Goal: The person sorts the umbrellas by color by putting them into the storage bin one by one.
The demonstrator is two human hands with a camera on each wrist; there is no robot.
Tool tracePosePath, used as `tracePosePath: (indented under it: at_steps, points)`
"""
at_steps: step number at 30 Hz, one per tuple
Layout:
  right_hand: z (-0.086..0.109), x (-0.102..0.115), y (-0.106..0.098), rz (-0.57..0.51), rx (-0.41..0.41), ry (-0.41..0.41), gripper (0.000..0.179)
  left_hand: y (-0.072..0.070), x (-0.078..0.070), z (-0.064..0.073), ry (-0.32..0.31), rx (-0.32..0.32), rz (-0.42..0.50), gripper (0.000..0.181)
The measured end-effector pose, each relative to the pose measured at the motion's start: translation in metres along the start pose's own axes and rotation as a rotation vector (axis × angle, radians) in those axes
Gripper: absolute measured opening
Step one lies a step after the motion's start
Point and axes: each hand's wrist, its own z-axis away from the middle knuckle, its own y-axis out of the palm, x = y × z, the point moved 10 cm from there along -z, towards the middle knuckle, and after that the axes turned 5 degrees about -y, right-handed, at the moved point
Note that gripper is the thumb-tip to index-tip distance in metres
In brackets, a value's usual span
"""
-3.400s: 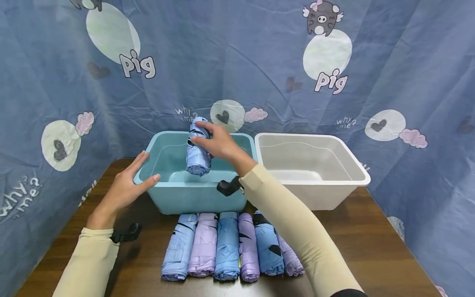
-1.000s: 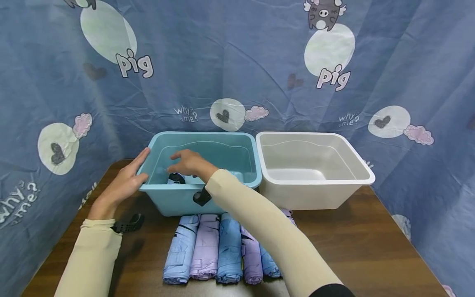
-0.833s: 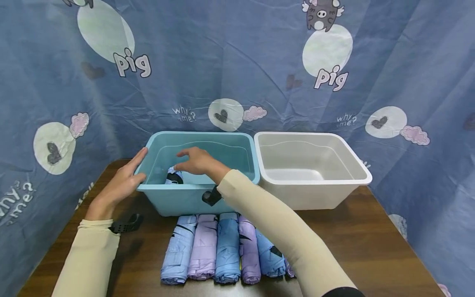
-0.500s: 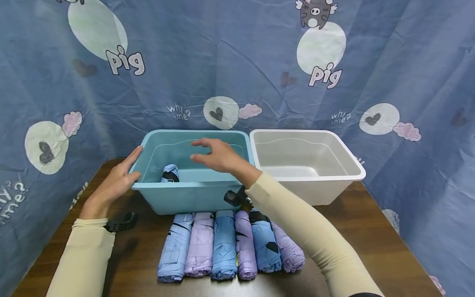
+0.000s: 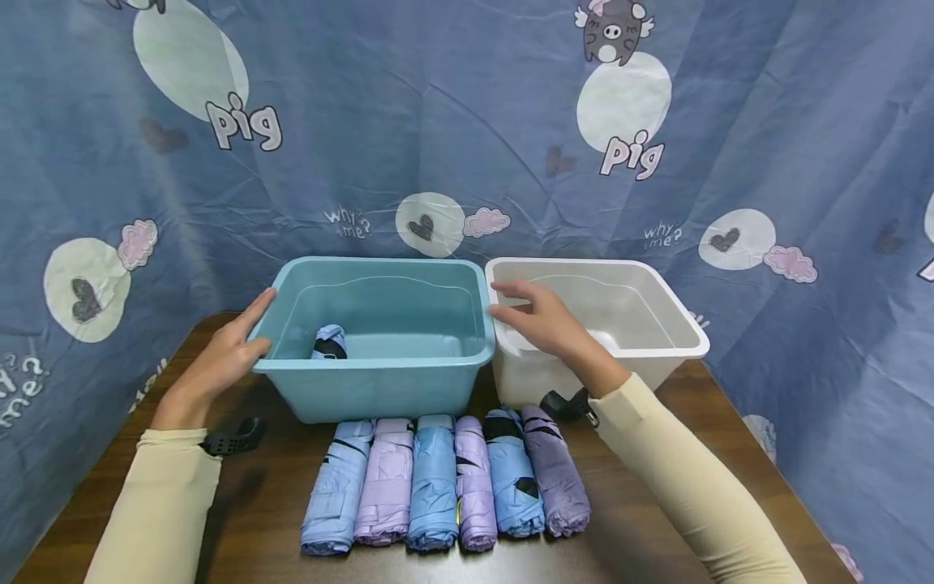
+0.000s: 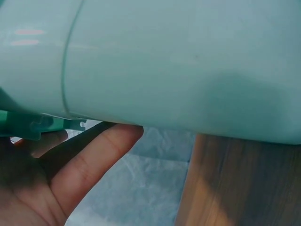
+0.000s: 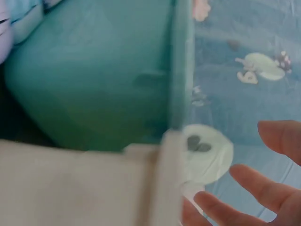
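Observation:
My left hand [image 5: 215,365] rests against the left rim of the teal bin [image 5: 375,393], fingers extended along it. In the left wrist view a fingertip [image 6: 134,132] touches the bin's outer side, just under the rim. One blue folded umbrella [image 5: 330,342] with a black patch lies inside that bin, at its near left corner; the front wall hides part of it. My right hand [image 5: 543,318] is over the left side of the white bin [image 5: 657,354], fingers spread and holding nothing. In front of the bins lie several folded umbrellas in a row, among them a pale blue one [image 5: 336,491] and a purple one [image 5: 558,478].
Both bins stand side by side on a dark wooden table [image 5: 642,495], their rims nearly meeting. A blue printed curtain [image 5: 467,105] hangs close behind them. The umbrella row lies right against the teal bin's front.
The blue umbrella my right hand held over the teal bin now lies inside it, let go. That hand has since moved right, to above the white bin. My left hand stays at the rim.

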Motion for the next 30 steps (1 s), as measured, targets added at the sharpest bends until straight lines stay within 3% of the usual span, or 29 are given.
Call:
tracePosePath:
  at_steps: [7,14,21,30]
  points:
    - [0.019,-0.015,0.0,-0.041,0.031,0.009,0.052,-0.001,0.002,0.001,0.009,-0.018,0.005,0.074]
    - [0.025,-0.018,-0.004,-0.034,0.024,0.049,0.053,0.001,0.003,-0.002,-0.001,-0.021,0.008,0.075]
    - [0.037,-0.01,-0.013,-0.083,0.004,0.04,0.052,0.003,0.004,-0.004,-0.018,-0.014,0.024,0.075]
    - [0.074,-0.001,-0.032,-0.168,-0.057,-0.002,0.048,0.0,0.003,-0.003,0.031,-0.04,0.033,0.073]
